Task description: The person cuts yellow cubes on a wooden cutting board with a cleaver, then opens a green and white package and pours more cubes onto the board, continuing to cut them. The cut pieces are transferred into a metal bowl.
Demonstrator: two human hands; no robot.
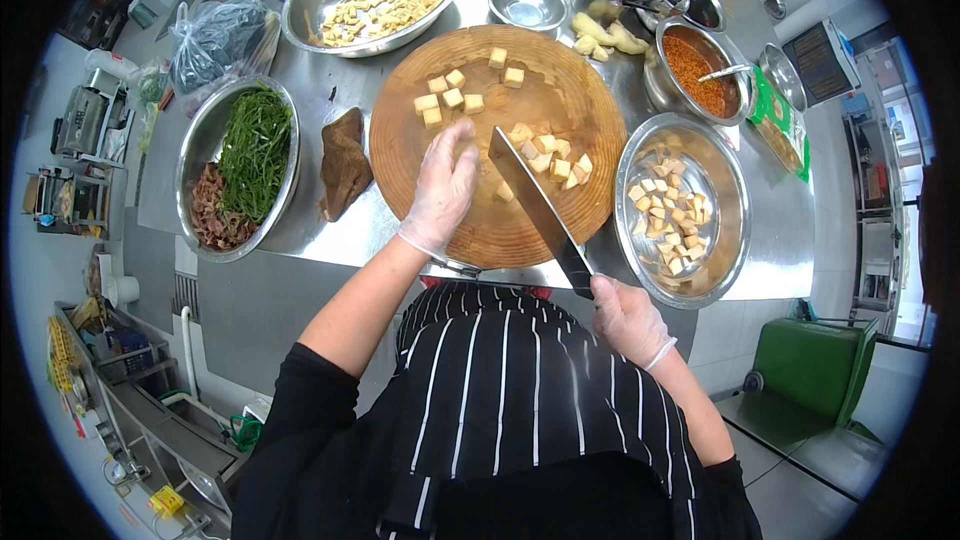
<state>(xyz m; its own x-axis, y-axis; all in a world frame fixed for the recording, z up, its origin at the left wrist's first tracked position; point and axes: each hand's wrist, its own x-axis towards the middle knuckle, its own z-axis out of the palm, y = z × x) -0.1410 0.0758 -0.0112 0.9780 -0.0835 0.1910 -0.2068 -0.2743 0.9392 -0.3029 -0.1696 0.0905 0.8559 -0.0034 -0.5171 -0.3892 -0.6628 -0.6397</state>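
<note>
My right hand (626,319), in a clear plastic glove, grips the handle end of a broad-bladed cleaver (541,214). The blade slants up and left over a round wooden chopping block (491,236). Just right of the blade lies a cluster of cut tofu pieces (559,167), some partly behind it. My left hand (448,184), gloved too, hovers over the block's left half, fingers slightly apart and no object visible in it. Beyond its fingertips sit several pale tofu cubes (452,97), with a few more (514,77) towards the far edge.
Right of the block, a steel basin (731,262) holds tofu pieces. Another basin (292,135) at left contains shredded greens and sliced meat. Beside the block rests a brown cloth (345,165). Ginger (607,37) and a bowl of red seasoning (694,71) stand far right.
</note>
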